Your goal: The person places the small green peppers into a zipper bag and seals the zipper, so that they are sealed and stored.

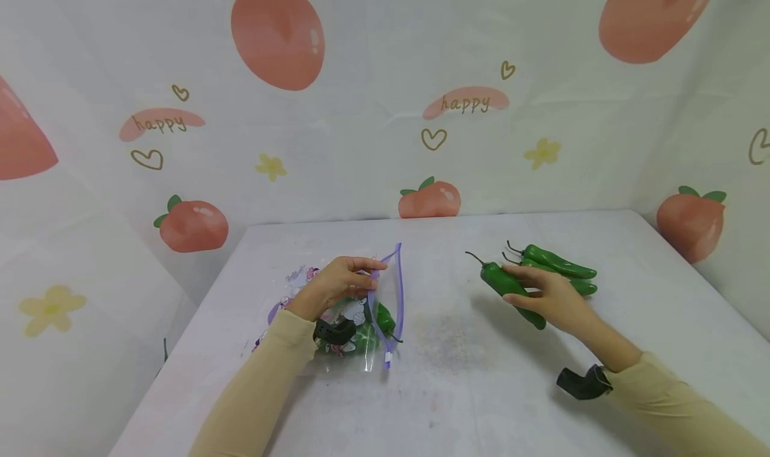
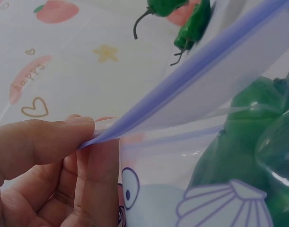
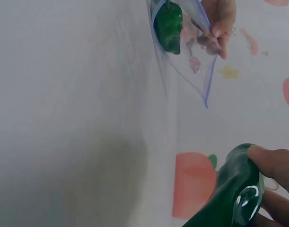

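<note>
**While the left hand [image 1: 337, 283] pinches a bag [image 1: 401, 290], the right hand [image 1: 556, 300] holds a pepper [image 1: 502, 280]**

In the head view, the bag lies on the bench [image 1: 445, 410] with bagged peppers [image 1: 385, 317] inside. The right hand's pepper is over the bench, well apart from the bag and just beside the loose peppers [image 1: 559, 262]. Only here do both sleeves [image 1: 259, 377] show.

The left wrist view reveals what the head view blurs: the fingers [image 2: 99, 184] pinching the purple zip [image 2: 196, 71] at its end, and a printed shell [image 2: 224, 208].

The right wrist view looks into the bag's gaping mouth, with one pepper near it, and shows the held pepper's smooth tip, partly cropped.
</note>
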The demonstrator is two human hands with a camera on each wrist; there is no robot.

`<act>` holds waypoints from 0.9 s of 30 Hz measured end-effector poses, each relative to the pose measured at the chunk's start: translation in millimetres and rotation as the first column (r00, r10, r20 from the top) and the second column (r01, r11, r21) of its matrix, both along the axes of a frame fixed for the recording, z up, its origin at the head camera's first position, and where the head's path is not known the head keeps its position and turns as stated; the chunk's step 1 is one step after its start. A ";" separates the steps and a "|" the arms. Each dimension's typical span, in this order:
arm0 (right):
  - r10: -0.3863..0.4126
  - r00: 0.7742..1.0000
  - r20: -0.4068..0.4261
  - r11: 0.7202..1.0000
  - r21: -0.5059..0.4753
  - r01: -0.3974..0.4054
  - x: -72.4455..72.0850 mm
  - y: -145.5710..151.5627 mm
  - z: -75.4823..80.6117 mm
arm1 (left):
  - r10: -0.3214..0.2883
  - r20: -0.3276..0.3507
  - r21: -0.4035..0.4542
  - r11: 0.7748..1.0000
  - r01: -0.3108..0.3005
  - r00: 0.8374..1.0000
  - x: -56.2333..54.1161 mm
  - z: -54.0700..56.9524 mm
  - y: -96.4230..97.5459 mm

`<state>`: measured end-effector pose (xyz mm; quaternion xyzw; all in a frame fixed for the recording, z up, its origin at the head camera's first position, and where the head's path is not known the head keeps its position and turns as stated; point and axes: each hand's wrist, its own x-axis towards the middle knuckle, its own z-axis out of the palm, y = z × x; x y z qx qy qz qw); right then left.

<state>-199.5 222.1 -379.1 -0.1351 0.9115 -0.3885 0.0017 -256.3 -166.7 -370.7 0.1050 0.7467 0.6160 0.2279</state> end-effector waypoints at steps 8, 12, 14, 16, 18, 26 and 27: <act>0.054 0.998 -0.024 0.998 -0.021 -0.055 -2.4 -13.4 -3.1 | 0.046 0.028 -0.027 0.999 -0.045 0.999 -2.0 -2.1 2.5; 0.075 0.997 -0.026 0.997 -0.029 -0.076 -3.4 -19.4 -4.6 | 0.045 0.026 -0.028 0.999 -0.044 0.999 -1.8 -1.5 2.8; 0.083 0.996 -0.023 0.996 -0.039 -0.084 -3.7 -22.4 -5.4 | 0.046 0.027 -0.026 0.999 -0.045 0.999 -1.7 -1.5 2.9; 0.095 0.995 -0.022 0.994 -0.047 -0.096 -3.7 -25.0 -5.9 | 0.045 0.025 -0.026 0.999 -0.044 0.999 -1.3 -1.4 2.8; 0.109 0.994 -0.023 0.992 -0.057 -0.110 -3.7 -27.4 -6.2 | 0.046 0.026 -0.022 0.999 -0.046 0.999 -1.2 -1.5 3.2; 0.146 0.989 0.021 0.988 -0.052 -0.144 -3.3 -38.0 -7.3 | 0.046 0.024 -0.021 0.999 -0.045 0.999 -0.3 -1.1 3.0; 0.147 0.989 0.031 0.988 -0.051 -0.145 -3.3 -39.1 -7.9 | 0.046 0.025 -0.018 0.999 -0.046 0.999 -0.3 -1.1 3.1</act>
